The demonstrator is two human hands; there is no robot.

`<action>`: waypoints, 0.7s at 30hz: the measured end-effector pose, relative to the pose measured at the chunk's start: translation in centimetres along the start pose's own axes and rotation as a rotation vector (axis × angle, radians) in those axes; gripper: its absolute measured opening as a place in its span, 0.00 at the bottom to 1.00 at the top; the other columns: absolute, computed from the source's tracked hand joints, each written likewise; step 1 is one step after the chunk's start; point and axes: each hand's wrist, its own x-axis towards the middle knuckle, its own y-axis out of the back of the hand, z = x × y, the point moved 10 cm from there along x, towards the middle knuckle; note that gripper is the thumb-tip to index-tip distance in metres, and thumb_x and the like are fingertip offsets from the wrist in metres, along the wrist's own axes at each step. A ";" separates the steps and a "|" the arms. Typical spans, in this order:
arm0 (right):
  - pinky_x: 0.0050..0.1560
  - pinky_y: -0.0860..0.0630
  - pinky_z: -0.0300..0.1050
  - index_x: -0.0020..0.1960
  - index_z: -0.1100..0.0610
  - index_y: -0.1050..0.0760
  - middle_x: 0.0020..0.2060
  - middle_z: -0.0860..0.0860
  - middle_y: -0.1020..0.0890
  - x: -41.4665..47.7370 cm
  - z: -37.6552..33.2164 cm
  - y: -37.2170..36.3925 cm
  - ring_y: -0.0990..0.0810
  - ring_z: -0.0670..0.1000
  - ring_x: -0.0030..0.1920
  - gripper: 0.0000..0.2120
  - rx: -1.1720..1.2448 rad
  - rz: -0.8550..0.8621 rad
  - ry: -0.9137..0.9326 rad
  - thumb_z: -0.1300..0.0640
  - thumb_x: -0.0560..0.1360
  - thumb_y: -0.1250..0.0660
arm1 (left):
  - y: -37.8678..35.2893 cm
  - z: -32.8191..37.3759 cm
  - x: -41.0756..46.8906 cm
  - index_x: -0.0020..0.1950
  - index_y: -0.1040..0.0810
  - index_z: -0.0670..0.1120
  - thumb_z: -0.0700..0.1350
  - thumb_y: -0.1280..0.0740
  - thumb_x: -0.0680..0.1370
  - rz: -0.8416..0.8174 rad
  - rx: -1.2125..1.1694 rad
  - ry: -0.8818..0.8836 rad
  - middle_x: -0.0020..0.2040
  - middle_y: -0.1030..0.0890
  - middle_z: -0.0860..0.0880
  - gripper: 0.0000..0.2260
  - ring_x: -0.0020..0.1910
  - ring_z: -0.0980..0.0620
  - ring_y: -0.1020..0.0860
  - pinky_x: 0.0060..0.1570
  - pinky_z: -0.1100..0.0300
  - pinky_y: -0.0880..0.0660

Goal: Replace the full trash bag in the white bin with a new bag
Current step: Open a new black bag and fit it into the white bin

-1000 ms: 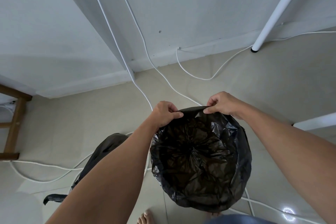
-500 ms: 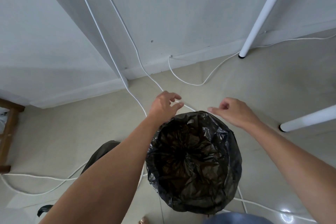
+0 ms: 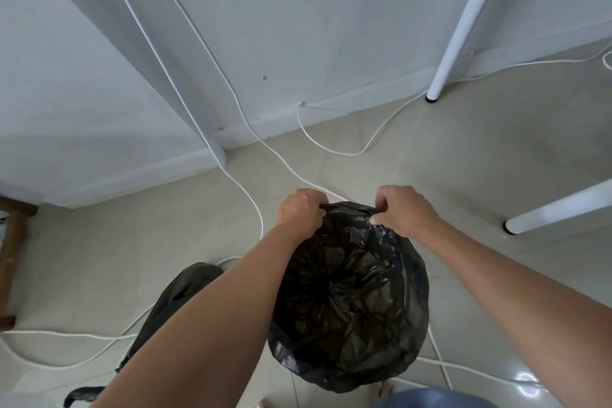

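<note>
Below my camera spreads a pale, glossy tiled floor, meeting a white wall at a low skirting along the far edge. I see two white table legs on the right, each ending in a dark foot on the tiles. White cables run down the wall and loop across the floor. At the far left edge stands part of a brown wooden frame. A dark full bag lies on the floor at lower left, partly hidden by my left forearm. Centre frame, the new black bag is draped open over the bin, covering it so none of the white shows. My left hand and right hand are both closed, pinching the bag's far rim, close together.
</note>
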 end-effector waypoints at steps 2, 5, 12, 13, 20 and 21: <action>0.46 0.24 0.47 0.48 0.52 0.25 0.47 0.50 0.20 0.6 -1.4 0.1 0.21 0.54 0.45 0.14 0.042 0.019 0.048 0.49 0.67 0.24 | 0.0 -1.6 -0.2 0.54 0.19 0.50 0.45 0.33 0.76 0.002 -0.018 0.037 0.54 0.20 0.47 0.08 0.53 0.45 0.22 0.49 0.54 0.25; 0.48 0.25 0.49 0.51 0.51 0.26 0.49 0.48 0.25 0.9 -2.8 0.9 0.24 0.51 0.48 0.19 0.076 0.078 0.082 0.45 0.67 0.25 | 0.6 -1.6 -0.2 0.61 0.21 0.53 0.54 0.30 0.74 0.025 -0.141 -0.034 0.54 0.22 0.51 0.17 0.53 0.51 0.24 0.54 0.55 0.26; 0.43 0.25 0.45 0.42 0.48 0.22 0.42 0.49 0.17 0.1 -1.0 -0.4 0.20 0.53 0.43 0.04 0.023 0.017 -0.052 0.49 0.70 0.28 | 0.7 -1.3 1.3 0.46 0.15 0.50 0.47 0.30 0.75 0.059 -0.344 0.004 0.48 0.18 0.51 0.05 0.49 0.52 0.22 0.48 0.60 0.28; 0.43 0.25 0.44 0.41 0.49 0.20 0.40 0.49 0.17 0.3 -0.6 -0.3 0.19 0.52 0.42 0.03 0.108 0.011 -0.056 0.51 0.71 0.27 | 0.6 -1.6 1.4 0.45 0.16 0.49 0.47 0.31 0.76 0.061 -0.382 0.028 0.47 0.18 0.51 0.05 0.48 0.52 0.21 0.46 0.61 0.28; 0.35 0.30 0.38 0.37 0.53 0.20 0.35 0.51 0.19 1.8 1.6 -0.9 0.23 0.48 0.35 0.06 0.412 -0.064 -0.155 0.59 0.72 0.27 | -0.2 -2.9 1.3 0.44 0.19 0.47 0.43 0.30 0.75 0.039 -0.525 0.121 0.40 0.19 0.49 0.01 0.37 0.54 0.23 0.33 0.64 0.31; 0.34 0.31 0.38 0.37 0.53 0.22 0.36 0.52 0.19 2.0 1.7 -1.1 0.24 0.49 0.34 0.07 0.421 -0.061 -0.166 0.60 0.71 0.28 | -0.3 -3.0 1.4 0.44 0.20 0.48 0.43 0.30 0.74 0.033 -0.544 0.131 0.40 0.19 0.49 0.00 0.36 0.54 0.23 0.33 0.63 0.31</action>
